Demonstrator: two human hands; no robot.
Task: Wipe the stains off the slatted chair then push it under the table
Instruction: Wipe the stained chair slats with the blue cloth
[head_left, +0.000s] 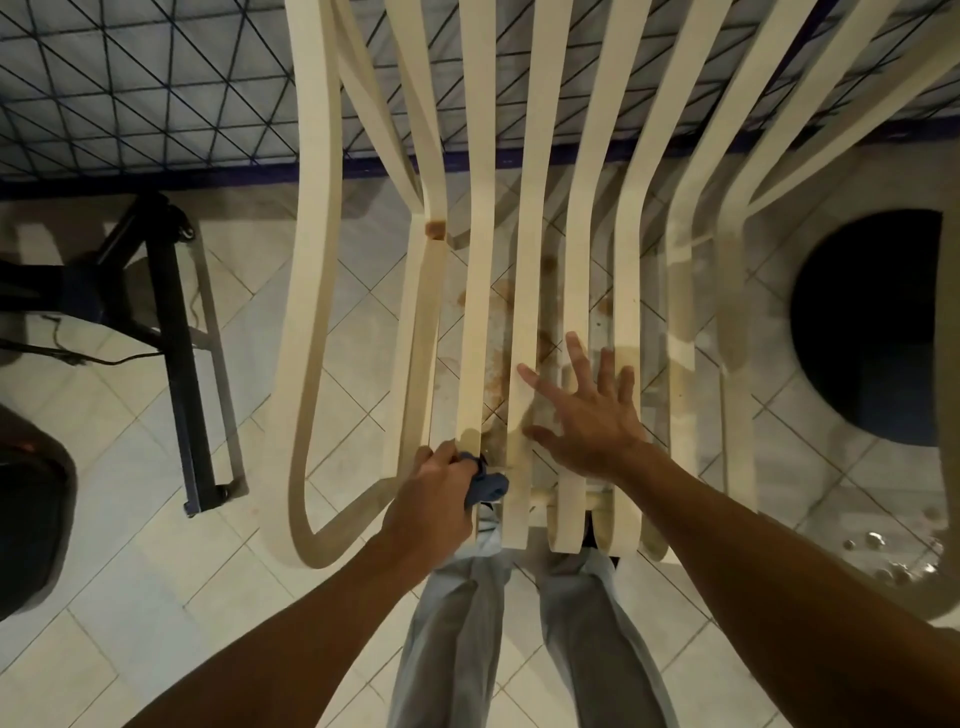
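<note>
1 head cam, aimed steeply down, close above slatted chair (529, 260).

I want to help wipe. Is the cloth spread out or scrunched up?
Scrunched: the cloth is a blue wad gripped in the left hand.

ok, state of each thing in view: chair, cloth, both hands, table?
Cream slatted plastic chair: brown stains on seat slats, seat out in front of the table.
Blue cloth: bunched at the seat's front edge.
Left hand: grips the cloth.
Right hand: fingers spread, flat on seat slats.
Table with grid-patterned cover: covered, behind the chair back.
</note>
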